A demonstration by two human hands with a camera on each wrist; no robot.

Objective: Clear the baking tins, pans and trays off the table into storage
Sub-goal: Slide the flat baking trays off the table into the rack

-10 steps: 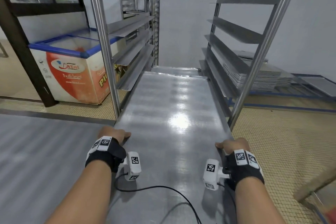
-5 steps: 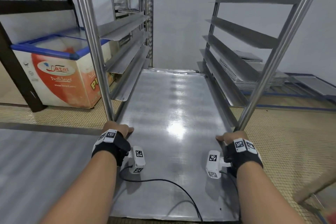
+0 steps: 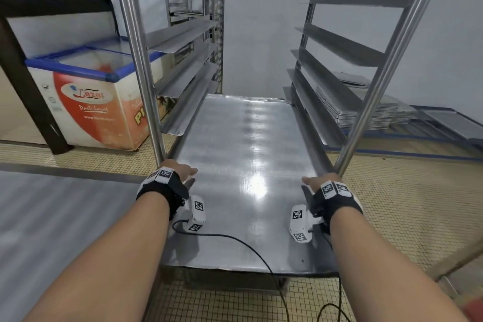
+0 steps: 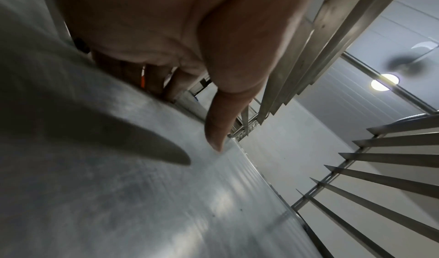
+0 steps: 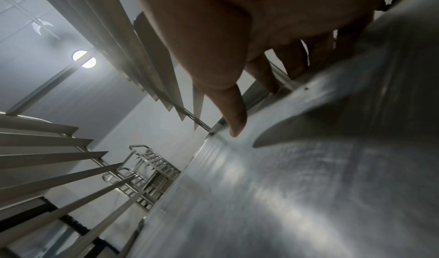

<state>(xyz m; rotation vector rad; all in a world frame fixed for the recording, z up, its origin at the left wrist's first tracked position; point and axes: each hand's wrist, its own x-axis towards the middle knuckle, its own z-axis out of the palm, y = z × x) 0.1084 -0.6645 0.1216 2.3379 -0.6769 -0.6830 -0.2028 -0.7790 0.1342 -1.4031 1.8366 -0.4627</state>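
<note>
Both hands on one tray [image 3: 243,165], one per long edge. Left hand [image 3: 174,171] has fingers curled under the left edge, thumb laid along the top; right hand [image 3: 320,182] mirrors it on the right edge. The wrist views confirm it: thumbs over the sheet, fingers wrapped below the rim.

Change over the last second: the tray has slid forward, away from the hands, between the uprights of the rack [image 3: 141,60]. Its far end, which lay short of the back, now sits at the rack's back. The hands have moved up level with the front posts. The near end still overhangs toward the body, behind the wrists.

Read: insertion mostly done. It seems to ride on the low runners; I can't confirm seating on both sides.

Next, likely: release the edges and push the near end flush, keeping clear of the posts beside each hand.

Beyond the right hand, outside the rack: stack of trays [image 3: 366,110] on the floor. Beyond the left hand: chest freezer [image 3: 91,102].
</note>
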